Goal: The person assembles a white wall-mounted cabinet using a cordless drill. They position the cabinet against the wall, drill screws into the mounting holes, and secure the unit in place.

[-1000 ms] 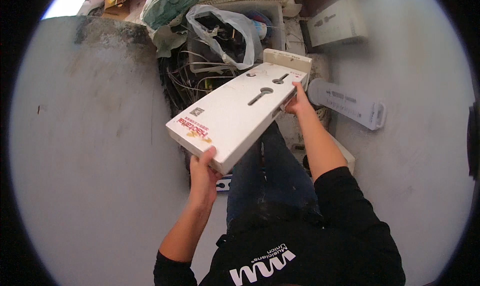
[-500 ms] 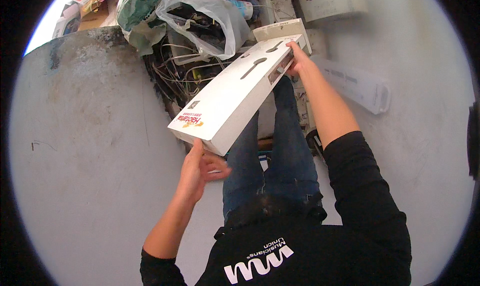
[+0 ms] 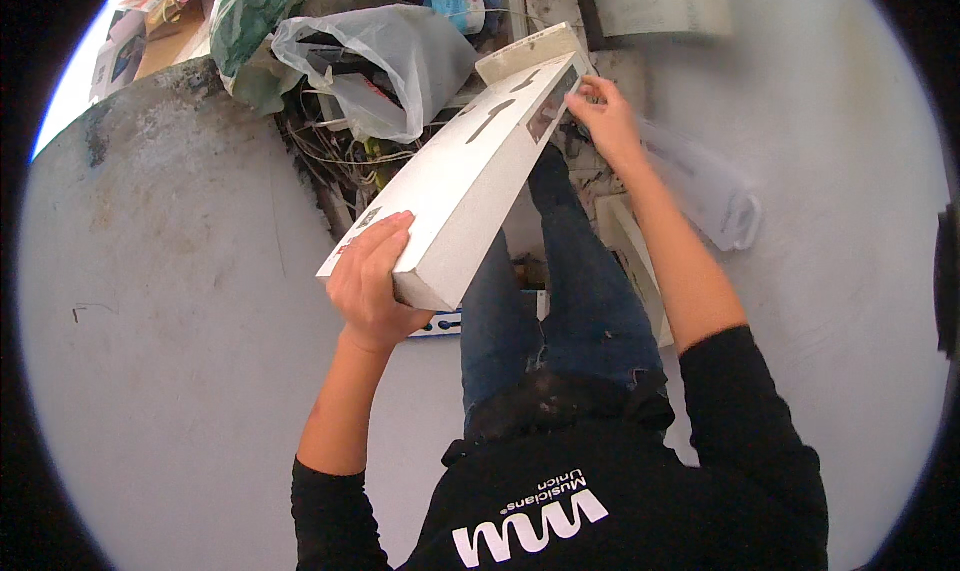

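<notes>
A long white cardboard box (image 3: 470,186) with dark tool-like shapes printed on top slants across the middle in front of me. My left hand (image 3: 372,276) grips its near end, fingers over the top face and thumb side underneath. At the far end, the end flap (image 3: 530,53) stands raised. My right hand (image 3: 606,119) is beside the far right edge with its fingers bent together at a cutout in the box's side. Whether those fingertips pinch the edge or something small is hard to make out. What the box holds is hidden.
Beyond the box lie a translucent plastic bag (image 3: 400,61) of dark items, a green bag (image 3: 255,31), tangled cables (image 3: 320,141) and a blue-and-white container (image 3: 458,11). A clear plastic case (image 3: 710,186) is at the right. A grey wall (image 3: 170,221) rises at left.
My left hand has moved from below the near corner up onto the box's top and closed round it. My right hand has shifted its fingers at the far edge. The box has moved slightly left.
</notes>
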{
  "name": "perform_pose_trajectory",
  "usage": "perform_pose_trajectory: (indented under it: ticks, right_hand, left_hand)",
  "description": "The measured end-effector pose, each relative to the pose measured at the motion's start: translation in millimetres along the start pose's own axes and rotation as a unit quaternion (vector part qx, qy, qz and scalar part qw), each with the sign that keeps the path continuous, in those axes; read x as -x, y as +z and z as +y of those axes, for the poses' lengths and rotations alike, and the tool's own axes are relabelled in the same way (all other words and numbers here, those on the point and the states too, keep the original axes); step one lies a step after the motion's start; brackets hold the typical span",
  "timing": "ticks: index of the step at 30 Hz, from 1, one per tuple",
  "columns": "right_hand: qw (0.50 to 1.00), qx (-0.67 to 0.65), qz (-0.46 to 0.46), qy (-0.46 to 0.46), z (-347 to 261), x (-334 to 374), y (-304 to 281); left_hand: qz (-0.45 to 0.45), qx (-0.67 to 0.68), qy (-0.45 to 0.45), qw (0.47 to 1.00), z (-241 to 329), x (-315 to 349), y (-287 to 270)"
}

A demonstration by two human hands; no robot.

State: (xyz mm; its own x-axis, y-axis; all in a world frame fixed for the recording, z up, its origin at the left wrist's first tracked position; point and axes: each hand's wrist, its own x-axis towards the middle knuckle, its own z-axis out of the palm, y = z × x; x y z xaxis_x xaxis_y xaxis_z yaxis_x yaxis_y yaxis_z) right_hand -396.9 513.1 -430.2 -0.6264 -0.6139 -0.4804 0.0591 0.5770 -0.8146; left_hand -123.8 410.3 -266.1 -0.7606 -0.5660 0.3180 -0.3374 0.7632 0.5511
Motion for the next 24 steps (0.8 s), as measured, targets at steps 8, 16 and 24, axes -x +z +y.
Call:
perform_pose_trajectory:
  ticks: [8, 16, 24]
  right_hand:
    - [0.997, 0.014, -0.071, -0.042, -32, 29, 16]
    - [0.955, 0.175, -0.142, -0.193, -30, 20, 9]
    - [0.944, 0.2, -0.185, -0.183, -35, 8, 3]
  left_hand:
    - [0.003, 0.01, 0.016, 1.0, 2, -10, -3]
    - [-0.005, 0.009, 0.006, 1.0, 2, 2, 1]
    - [-0.028, -0.01, -0.01, 1.0, 5, -2, 1]
